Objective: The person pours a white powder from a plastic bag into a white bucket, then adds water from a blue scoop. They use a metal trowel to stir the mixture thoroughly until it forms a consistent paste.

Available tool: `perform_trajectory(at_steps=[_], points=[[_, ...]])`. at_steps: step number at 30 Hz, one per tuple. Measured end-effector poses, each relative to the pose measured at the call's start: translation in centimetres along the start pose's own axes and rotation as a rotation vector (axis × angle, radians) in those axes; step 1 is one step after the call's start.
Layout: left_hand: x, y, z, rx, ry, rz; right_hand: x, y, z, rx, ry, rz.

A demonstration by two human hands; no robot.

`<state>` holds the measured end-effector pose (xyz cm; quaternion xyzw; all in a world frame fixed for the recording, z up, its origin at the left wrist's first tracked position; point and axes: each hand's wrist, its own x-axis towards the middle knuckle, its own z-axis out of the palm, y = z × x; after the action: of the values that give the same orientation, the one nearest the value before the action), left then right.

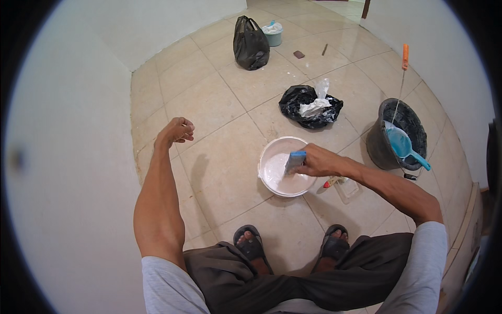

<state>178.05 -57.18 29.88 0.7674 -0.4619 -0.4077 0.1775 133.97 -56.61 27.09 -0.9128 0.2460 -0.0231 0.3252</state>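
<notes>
My right hand [319, 160] grips a flat blue-and-grey hand tool [295, 162], whose lower end reaches into the white bucket [261, 165]. A pale, wet mixture [277, 172] covers the bottom of this bucket; it hides whether the tool's tip touches bottom. Off to the left, my left hand [177, 131] hangs in the air over the floor near the wall. Its fingers are curled in, and nothing shows in them. Just right of the bucket, partly under my right forearm, lie a red-tipped brush [331, 182] and a clear plastic tray [348, 192].
A crumpled black bag [294, 103] with white powder lies beyond the bucket. To the right stands a black pail [375, 143] holding a blue dipper [400, 142] and an orange-handled rod [405, 58]. Farther off are a tied black bag [250, 47] and a teal tub [274, 39]. Walls flank both sides.
</notes>
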Motion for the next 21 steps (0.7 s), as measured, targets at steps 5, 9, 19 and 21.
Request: perform_trajectory(at_steps=[5, 9, 19, 21], points=[[-0.2, 0.4, 0.3, -0.003, 0.006, -0.01, 1.6, 1.0, -0.9, -0.016, 0.156, -0.063], [-0.2, 0.2, 0.3, -0.023, -0.002, 0.004, 1.5, 1.5, -1.0, -0.161, 0.102, -0.013], [-0.2, -0.5, 0.0, -0.005, 0.009, -0.026, -0.8, -0.3, -1.3, 0.179, 0.054, 0.312], [-0.2, -0.3, 0.1, -0.007, 0.006, -0.021, -0.9, -0.6, -0.7, 0.409, 0.142, 0.285]])
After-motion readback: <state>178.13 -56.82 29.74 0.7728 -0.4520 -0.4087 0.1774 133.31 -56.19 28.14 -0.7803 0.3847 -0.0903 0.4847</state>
